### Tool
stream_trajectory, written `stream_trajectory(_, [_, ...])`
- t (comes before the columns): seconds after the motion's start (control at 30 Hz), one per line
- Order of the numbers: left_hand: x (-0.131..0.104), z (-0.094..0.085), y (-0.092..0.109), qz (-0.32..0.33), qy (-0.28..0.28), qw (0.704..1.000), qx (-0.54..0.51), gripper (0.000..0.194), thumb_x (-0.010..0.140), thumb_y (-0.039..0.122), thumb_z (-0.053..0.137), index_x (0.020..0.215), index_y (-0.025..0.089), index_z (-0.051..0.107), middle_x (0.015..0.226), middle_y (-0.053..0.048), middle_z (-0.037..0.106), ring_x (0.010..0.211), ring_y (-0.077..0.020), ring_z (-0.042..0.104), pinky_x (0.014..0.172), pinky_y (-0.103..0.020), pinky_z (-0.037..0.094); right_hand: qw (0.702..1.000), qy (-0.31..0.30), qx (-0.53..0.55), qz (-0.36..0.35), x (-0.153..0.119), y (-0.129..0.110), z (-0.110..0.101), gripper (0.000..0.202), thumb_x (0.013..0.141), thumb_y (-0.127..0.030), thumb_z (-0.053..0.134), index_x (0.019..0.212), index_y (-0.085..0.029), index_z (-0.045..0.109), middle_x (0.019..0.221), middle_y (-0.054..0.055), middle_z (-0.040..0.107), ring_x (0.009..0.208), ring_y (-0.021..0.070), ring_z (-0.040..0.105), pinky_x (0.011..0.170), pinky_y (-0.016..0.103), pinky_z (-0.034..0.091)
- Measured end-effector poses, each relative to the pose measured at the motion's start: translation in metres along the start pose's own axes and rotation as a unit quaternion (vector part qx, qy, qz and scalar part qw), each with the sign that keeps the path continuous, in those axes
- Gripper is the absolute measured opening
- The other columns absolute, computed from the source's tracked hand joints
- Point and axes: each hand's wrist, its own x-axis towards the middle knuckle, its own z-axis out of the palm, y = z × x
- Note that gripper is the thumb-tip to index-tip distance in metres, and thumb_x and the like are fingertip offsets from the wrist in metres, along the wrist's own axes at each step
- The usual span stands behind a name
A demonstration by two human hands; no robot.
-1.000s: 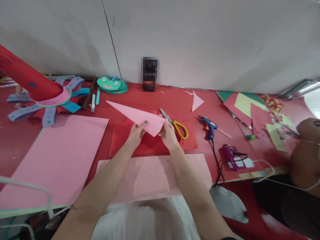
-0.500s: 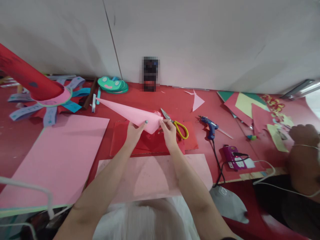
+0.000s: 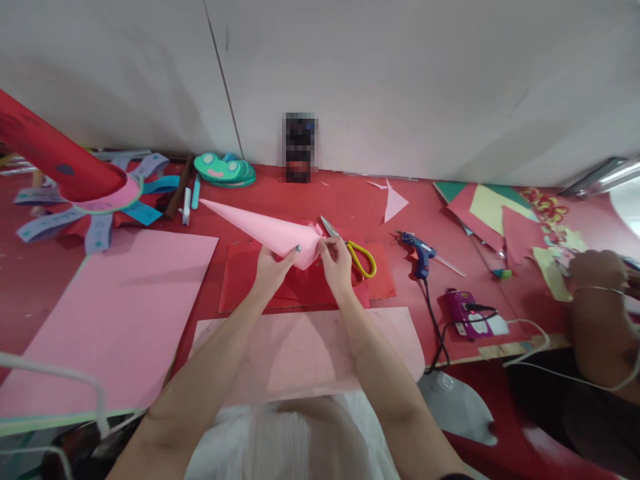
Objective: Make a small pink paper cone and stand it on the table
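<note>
A pink paper cone (image 3: 265, 230) lies between my hands, its narrow tip pointing left and its wide end at the right. My left hand (image 3: 273, 268) grips the cone from below, with the thumb on its side. The fingers of my right hand (image 3: 336, 260) pinch the edge of the wide end. Scissors with yellow handles (image 3: 363, 259) lie just beyond and right of my right hand. Beneath the cone are red sheets (image 3: 245, 283) on the red table (image 3: 350, 200).
A blue glue gun (image 3: 423, 253) with a black cord and a purple power socket (image 3: 463, 313) lie right. Green frog cutouts (image 3: 225, 170) and a large pink sheet (image 3: 135, 293) are left. Another person's hand (image 3: 597, 270) is at the far right, near coloured paper (image 3: 520, 233).
The cone's tip has shifted slightly right, and my left thumb has moved a little toward the wide end. The other person's hand has moved slightly left.
</note>
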Motion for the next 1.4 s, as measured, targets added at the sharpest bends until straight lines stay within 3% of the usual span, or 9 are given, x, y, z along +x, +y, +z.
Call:
stream_trajectory(0.23, [-0.0002, -0.0003, -0.0012, 0.002, -0.009, 1.000, 0.000, 0.035, 0.056, 0.026, 0.078, 0.086, 0.016, 0.063, 0.090, -0.008, 0.071, 0.088, -0.0236, 0.067, 0.078, -0.033, 0.054, 1.000, 0.013, -0.013, -0.002, -0.0006, -0.0011, 0.0017, 0.018, 0.078, -0.039, 0.059, 0.076, -0.023, 0.052, 0.069, -0.003, 0.059, 0.066, 0.0131, 0.057, 0.067, 0.028, 0.048])
stream_trajectory(0.73, [0.0008, 0.0007, -0.0045, 0.004, -0.016, 1.000, 0.011, 0.034, 0.056, 0.026, 0.077, 0.085, 0.015, 0.064, 0.090, -0.008, 0.072, 0.088, -0.0238, 0.067, 0.079, -0.033, 0.053, 0.996, -0.006, 0.085, 0.038, 0.0035, 0.0048, 0.0022, 0.021, 0.071, -0.036, 0.066, 0.079, -0.021, 0.054, 0.073, -0.003, 0.062, 0.070, 0.0133, 0.062, 0.067, 0.028, 0.052])
stream_trajectory(1.0, [0.0041, -0.0004, -0.0061, -0.015, 0.000, 1.000, 0.002, 0.033, 0.057, 0.027, 0.077, 0.086, 0.015, 0.064, 0.091, -0.010, 0.072, 0.088, -0.0253, 0.067, 0.080, -0.036, 0.054, 0.979, -0.006, 0.168, 0.117, 0.0039, 0.0057, 0.0029, 0.024, 0.070, -0.041, 0.067, 0.081, -0.022, 0.059, 0.074, -0.003, 0.063, 0.068, 0.0118, 0.060, 0.060, 0.024, 0.052])
stream_trajectory(1.4, [0.0023, 0.0034, -0.0077, -0.036, 0.000, 0.999, -0.026, 0.036, 0.053, 0.027, 0.080, 0.083, 0.014, 0.065, 0.091, -0.011, 0.072, 0.088, -0.0267, 0.067, 0.080, -0.038, 0.054, 0.968, 0.003, 0.217, 0.126, 0.0056, 0.0047, 0.0023, 0.027, 0.067, -0.036, 0.070, 0.079, -0.023, 0.051, 0.060, -0.009, 0.050, 0.055, 0.0073, 0.048, 0.055, 0.019, 0.044])
